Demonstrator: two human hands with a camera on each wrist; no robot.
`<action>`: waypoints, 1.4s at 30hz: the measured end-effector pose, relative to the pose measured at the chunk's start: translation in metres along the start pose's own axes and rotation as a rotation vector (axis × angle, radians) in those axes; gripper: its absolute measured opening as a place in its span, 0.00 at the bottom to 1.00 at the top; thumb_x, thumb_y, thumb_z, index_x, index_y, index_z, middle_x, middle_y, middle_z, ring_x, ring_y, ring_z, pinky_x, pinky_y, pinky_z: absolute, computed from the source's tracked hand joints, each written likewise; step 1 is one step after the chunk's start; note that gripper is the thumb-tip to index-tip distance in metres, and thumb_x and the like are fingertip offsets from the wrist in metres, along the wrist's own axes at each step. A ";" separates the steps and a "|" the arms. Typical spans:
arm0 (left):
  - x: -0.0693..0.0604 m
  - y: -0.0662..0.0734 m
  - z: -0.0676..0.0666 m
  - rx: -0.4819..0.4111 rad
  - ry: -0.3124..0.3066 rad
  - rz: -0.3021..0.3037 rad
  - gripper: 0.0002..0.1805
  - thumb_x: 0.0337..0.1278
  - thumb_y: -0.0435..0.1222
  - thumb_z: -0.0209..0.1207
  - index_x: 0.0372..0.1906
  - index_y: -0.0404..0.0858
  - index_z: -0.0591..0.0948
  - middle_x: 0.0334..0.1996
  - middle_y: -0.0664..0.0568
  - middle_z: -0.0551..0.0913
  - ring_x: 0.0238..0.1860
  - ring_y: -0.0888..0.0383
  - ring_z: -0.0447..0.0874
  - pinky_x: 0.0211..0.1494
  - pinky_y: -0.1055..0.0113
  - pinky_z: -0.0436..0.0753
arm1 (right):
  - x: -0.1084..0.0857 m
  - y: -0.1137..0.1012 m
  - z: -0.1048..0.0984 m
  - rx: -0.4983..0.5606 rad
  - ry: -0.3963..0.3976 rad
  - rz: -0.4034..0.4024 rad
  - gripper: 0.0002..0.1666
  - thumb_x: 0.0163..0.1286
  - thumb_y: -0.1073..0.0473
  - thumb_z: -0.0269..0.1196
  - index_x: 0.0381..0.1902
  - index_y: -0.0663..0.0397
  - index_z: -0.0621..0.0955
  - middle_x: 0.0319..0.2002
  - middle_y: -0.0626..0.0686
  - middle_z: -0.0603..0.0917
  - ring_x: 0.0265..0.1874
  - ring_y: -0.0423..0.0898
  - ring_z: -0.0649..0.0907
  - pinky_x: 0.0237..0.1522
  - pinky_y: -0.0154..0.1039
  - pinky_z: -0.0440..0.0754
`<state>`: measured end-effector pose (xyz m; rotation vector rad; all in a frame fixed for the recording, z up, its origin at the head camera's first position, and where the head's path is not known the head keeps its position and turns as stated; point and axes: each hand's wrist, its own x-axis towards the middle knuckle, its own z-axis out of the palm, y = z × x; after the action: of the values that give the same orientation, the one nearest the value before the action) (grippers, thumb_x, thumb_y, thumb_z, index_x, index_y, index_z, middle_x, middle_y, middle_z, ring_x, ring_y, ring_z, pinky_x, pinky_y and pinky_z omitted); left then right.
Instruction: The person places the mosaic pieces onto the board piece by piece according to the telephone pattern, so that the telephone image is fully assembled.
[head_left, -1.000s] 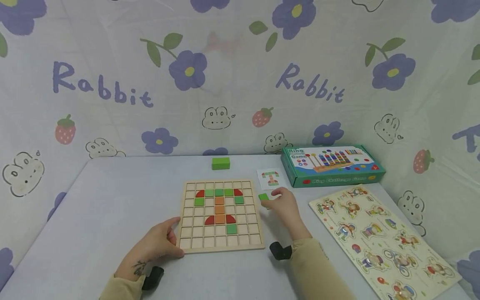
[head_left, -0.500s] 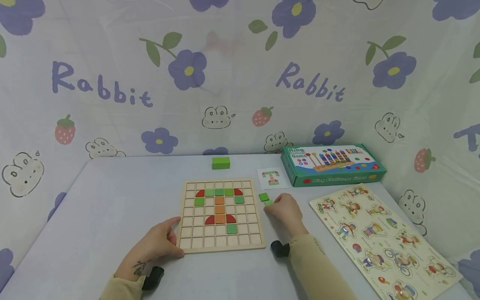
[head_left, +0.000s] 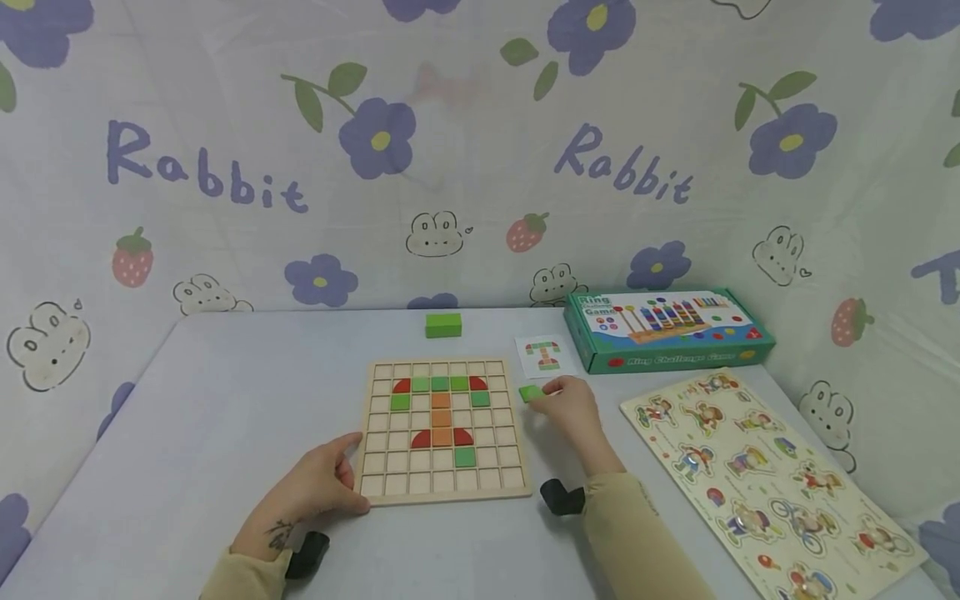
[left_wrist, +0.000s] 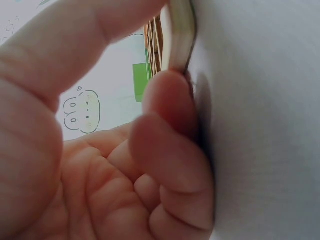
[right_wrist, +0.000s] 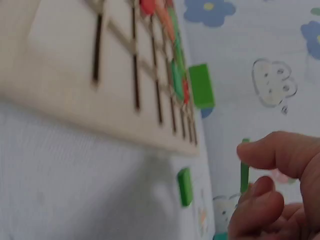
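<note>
A square wooden grid board (head_left: 487, 479) lies mid-table in the head view. Red, green and orange pieces fill some of its cells. My left hand (head_left: 318, 483) holds the board at its near left corner; in the left wrist view curled fingers (left_wrist: 170, 155) touch its edge. Just right of the board, my right hand (head_left: 573, 417) pinches a thin green square tile (right_wrist: 244, 172) between thumb and fingers, clear of the tabletop. A second green tile (right_wrist: 185, 186) lies on the table below it. In the head view the two tiles cannot be told apart.
Behind the board stands a green block (head_left: 443, 326). A white pattern card (head_left: 558, 367) lies at the back right, beside a green game box (head_left: 675, 363). A wooden puzzle board (head_left: 678, 487) with figures lies along the right side. Printed cloth hangs behind.
My right hand drew back from the tile on the table, showing a lighter green tile at its fingertips, then moved forward again with it. My left hand stayed at the board.
</note>
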<state>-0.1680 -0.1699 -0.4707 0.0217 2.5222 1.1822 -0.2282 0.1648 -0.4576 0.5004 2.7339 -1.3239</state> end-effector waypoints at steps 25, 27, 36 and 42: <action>0.003 -0.002 0.001 0.003 0.003 -0.003 0.56 0.20 0.26 0.74 0.67 0.34 0.61 0.21 0.49 0.72 0.21 0.58 0.68 0.22 0.67 0.66 | -0.069 -0.043 0.070 -0.327 -0.303 -0.415 0.08 0.51 0.60 0.68 0.32 0.51 0.82 0.26 0.44 0.77 0.26 0.43 0.73 0.29 0.38 0.69; 0.003 -0.002 0.001 0.004 0.005 0.000 0.56 0.20 0.26 0.74 0.67 0.34 0.61 0.21 0.49 0.72 0.21 0.57 0.68 0.22 0.67 0.66 | -0.069 -0.042 0.073 -0.356 -0.291 -0.429 0.08 0.50 0.61 0.67 0.32 0.51 0.83 0.26 0.44 0.77 0.26 0.43 0.73 0.28 0.37 0.69; 0.002 -0.002 0.001 0.007 0.007 0.011 0.55 0.20 0.26 0.74 0.67 0.33 0.62 0.21 0.49 0.72 0.21 0.58 0.67 0.22 0.67 0.66 | -0.072 -0.044 0.078 -0.403 -0.268 -0.450 0.09 0.49 0.63 0.66 0.32 0.52 0.84 0.29 0.45 0.81 0.26 0.42 0.74 0.28 0.37 0.70; 0.001 -0.002 0.000 0.001 0.004 0.017 0.54 0.21 0.26 0.74 0.67 0.33 0.62 0.20 0.50 0.72 0.21 0.58 0.67 0.22 0.67 0.66 | -0.072 -0.044 0.079 -0.403 -0.262 -0.458 0.10 0.48 0.63 0.67 0.32 0.53 0.85 0.28 0.45 0.81 0.26 0.42 0.73 0.27 0.36 0.69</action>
<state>-0.1689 -0.1706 -0.4723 0.0413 2.5310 1.1887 -0.1808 0.0594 -0.4600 -0.3208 2.8626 -0.7736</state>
